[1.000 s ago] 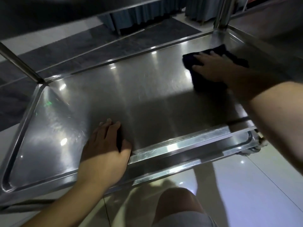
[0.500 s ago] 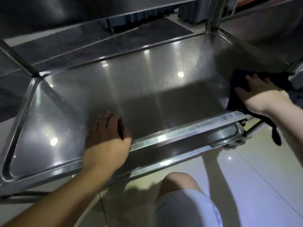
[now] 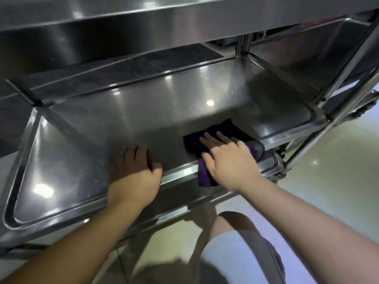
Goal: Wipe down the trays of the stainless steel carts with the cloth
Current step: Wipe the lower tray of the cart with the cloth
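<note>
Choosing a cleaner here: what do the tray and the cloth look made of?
Tray: likely stainless steel with a brushed finish, given its grey sheen, fine streaks and mirrored light spots. Cloth: soft, matte purple fabric, perhaps microfibre; it folds limply.

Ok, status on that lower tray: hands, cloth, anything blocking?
Right hand flat on purple cloth, near front rim of tray. Left hand braced on front rim, holding nothing. Nothing in the cloth's way.

Steel cart tray (image 3: pixel 82 152) carries purple cloth (image 3: pixel 223 130) draped over front rim, both hands resting on tray.
</note>
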Tool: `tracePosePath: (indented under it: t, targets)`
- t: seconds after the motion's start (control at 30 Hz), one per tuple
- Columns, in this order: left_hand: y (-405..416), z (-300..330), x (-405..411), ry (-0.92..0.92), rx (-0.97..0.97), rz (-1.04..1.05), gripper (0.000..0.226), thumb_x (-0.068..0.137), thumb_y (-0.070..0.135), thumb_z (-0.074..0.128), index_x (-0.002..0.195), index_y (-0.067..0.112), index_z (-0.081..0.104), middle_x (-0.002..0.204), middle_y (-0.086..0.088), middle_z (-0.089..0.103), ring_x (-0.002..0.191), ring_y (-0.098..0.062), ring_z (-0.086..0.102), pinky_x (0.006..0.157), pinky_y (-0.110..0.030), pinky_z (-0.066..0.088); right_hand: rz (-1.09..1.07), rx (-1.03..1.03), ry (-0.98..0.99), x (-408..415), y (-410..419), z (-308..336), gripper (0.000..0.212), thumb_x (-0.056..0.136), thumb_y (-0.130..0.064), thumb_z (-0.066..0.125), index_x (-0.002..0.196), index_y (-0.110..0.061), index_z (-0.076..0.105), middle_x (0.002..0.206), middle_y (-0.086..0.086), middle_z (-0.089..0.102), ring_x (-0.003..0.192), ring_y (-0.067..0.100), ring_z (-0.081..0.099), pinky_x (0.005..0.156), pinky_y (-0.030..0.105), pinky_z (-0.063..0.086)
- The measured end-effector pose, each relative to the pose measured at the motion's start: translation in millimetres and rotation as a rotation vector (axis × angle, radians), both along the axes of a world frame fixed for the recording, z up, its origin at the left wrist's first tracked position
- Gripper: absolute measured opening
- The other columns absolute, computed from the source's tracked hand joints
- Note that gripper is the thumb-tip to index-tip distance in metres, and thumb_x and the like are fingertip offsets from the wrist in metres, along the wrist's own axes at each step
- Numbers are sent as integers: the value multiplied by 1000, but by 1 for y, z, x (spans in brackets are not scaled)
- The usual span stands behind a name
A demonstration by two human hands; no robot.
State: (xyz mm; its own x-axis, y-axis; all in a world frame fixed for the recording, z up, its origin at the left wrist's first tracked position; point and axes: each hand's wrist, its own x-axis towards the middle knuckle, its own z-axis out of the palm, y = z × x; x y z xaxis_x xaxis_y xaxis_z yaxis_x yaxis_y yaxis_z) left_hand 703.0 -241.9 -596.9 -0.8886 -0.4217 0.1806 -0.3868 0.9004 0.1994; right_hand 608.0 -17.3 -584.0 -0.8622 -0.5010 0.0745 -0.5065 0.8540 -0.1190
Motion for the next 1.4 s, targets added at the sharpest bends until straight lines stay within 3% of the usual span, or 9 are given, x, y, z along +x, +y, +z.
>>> tracePosePath:
  t: [0.23, 0.43, 0.63, 0.77, 0.93, 1.03, 1.17, 1.27, 1.4]
  targets:
    - [0, 2, -3, -53, 43, 26, 50, 90, 43, 43, 132, 18, 56, 143, -9, 53, 136, -32, 44, 110, -47, 39, -207, -94, 17, -46, 49, -4, 46, 105, -40, 39, 147, -29, 54, 157, -7, 47, 149, 19, 37, 117, 41, 31]
    - [0, 7, -4, -96, 75, 36, 47, 87, 47, 36, 120, 21, 56, 136, -8, 55, 128, -31, 48, 107, -48, 40, -101, -170, 55, 8, 1, -6, 51, 100, -47, 33, 120, -23, 73, 127, 2, 72, 129, 23, 58, 105, 40, 39]
    - [-3, 8, -8, -52, 168, 58, 30, 101, 28, 48, 127, 17, 58, 144, -13, 53, 133, -36, 45, 110, -46, 34, 11, -243, 11, 51, -61, 5, 47, 104, -46, 33, 116, -25, 72, 107, 0, 75, 106, 24, 63, 93, 40, 41]
    - [-13, 17, -12, -122, 282, 28, 37, 100, 21, 51, 136, 18, 57, 151, -13, 47, 139, -35, 40, 113, -39, 30, 1, -248, -47, 53, -67, 10, 42, 106, -45, 33, 110, -24, 69, 99, 2, 73, 102, 29, 61, 89, 42, 41]
    - [-32, 31, -7, -145, 402, -75, 33, 99, 17, 52, 130, 15, 65, 145, -14, 55, 130, -36, 51, 106, -35, 42, -24, -305, -72, 53, -68, 16, 53, 101, -50, 23, 108, -22, 68, 96, 5, 73, 102, 31, 62, 82, 43, 43]
    - [-45, 34, 17, -141, 335, -89, 37, 102, 21, 50, 138, 16, 60, 149, -12, 50, 134, -35, 47, 110, -39, 40, -16, -333, -93, 54, -68, 17, 63, 98, -54, 17, 112, -21, 69, 102, 7, 74, 106, 33, 61, 85, 44, 43]
    - [-67, 28, 50, -140, 152, -69, 46, 105, 34, 45, 149, 22, 50, 157, -6, 43, 142, -30, 39, 118, -39, 31, -38, -441, -130, 54, -65, 16, 36, 108, -35, 43, 105, -13, 71, 103, 14, 73, 106, 38, 61, 87, 44, 41]
    - [-82, 25, 64, -146, 74, -78, 40, 106, 37, 42, 142, 22, 51, 150, -6, 46, 136, -30, 43, 113, -40, 33, -90, -472, -141, 57, -70, 18, 33, 108, -31, 46, 101, -10, 72, 102, 18, 72, 103, 40, 61, 85, 43, 40]
    - [-88, 14, 71, -144, 64, -110, 43, 105, 38, 42, 144, 22, 48, 150, -7, 46, 135, -30, 43, 111, -41, 35, -161, -484, -146, 60, -77, 16, 31, 108, -34, 45, 82, -21, 56, 95, 20, 69, 97, 41, 61, 80, 41, 38]
